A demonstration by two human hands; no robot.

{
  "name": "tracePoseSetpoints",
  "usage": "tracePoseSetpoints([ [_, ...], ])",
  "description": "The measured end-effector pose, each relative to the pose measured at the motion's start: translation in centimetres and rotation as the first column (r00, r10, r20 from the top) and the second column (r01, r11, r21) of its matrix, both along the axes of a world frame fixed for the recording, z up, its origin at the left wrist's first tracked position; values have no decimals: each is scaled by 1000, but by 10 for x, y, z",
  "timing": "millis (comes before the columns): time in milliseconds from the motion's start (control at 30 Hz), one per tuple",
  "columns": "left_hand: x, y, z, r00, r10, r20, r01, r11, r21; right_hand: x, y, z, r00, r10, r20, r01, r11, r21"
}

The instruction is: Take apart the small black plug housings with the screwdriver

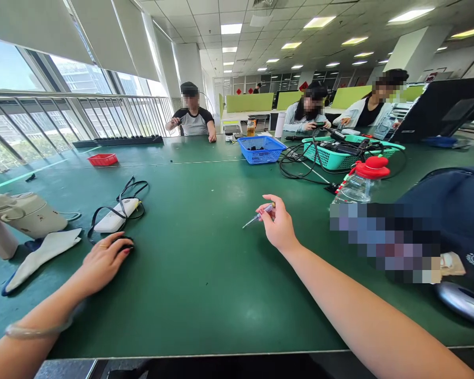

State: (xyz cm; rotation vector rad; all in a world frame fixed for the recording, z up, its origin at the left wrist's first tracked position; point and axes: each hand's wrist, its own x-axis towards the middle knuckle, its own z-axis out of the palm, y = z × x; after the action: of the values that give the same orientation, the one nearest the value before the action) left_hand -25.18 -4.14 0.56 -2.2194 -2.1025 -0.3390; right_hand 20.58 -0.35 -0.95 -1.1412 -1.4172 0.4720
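My right hand (278,223) is closed around a slim screwdriver (256,216) with a clear handle, held above the green table with its thin metal shaft pointing left and down. At the left, my left hand (107,258) lies low over the tabletop, its fingers curled on a small black object (127,240). Most of that object is hidden under the fingers, so its kind does not show. Just beyond this hand is a white power bank or phone-like device (117,216) with a black strap (130,188) looped over it.
A cream bag (29,213) and a white cloth pouch (43,258) lie left. Farther off are a red tray (102,160), a blue basket (260,149) and a green basket (327,156) with cables. A red-capped bottle (357,184) and dark backpack (450,205) stand right. Three people sit across.
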Motion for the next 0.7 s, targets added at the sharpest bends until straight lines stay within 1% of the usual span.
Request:
tracePoseSetpoints([
  [67,-23,-3,2,1000,13,-1,-13,1000,24,0,0,0,1000,2,-5,-2,1000,-12],
  [167,-40,-8,2,999,-34,17,34,999,26,0,0,1,1000,4,-8,-4,1000,-19],
  [300,-44,-11,-1,998,-50,37,49,997,52,-1,-1,1,1000,18,-21,-19,999,-29],
  [367,-43,-12,-2,999,-39,13,38,997,73,-1,-1,1,999,27,-29,-28,999,-27],
  [467,-41,-12,2,1000,-8,-30,11,995,102,-2,-1,0,999,37,-29,-37,999,-23],
  [500,-40,-12,4,999,24,-22,-21,994,110,-2,-1,0,999,39,-26,-40,999,-21],
  [567,-37,-13,8,991,130,27,-133,984,121,-2,-1,-1,999,40,-21,-40,999,-17],
  [633,-35,-14,14,960,262,97,-273,954,125,-2,-1,-1,999,40,-22,-40,999,-15],
  [700,-34,-14,20,928,347,136,-363,924,116,-2,-1,-1,999,43,-28,-44,999,-17],
])
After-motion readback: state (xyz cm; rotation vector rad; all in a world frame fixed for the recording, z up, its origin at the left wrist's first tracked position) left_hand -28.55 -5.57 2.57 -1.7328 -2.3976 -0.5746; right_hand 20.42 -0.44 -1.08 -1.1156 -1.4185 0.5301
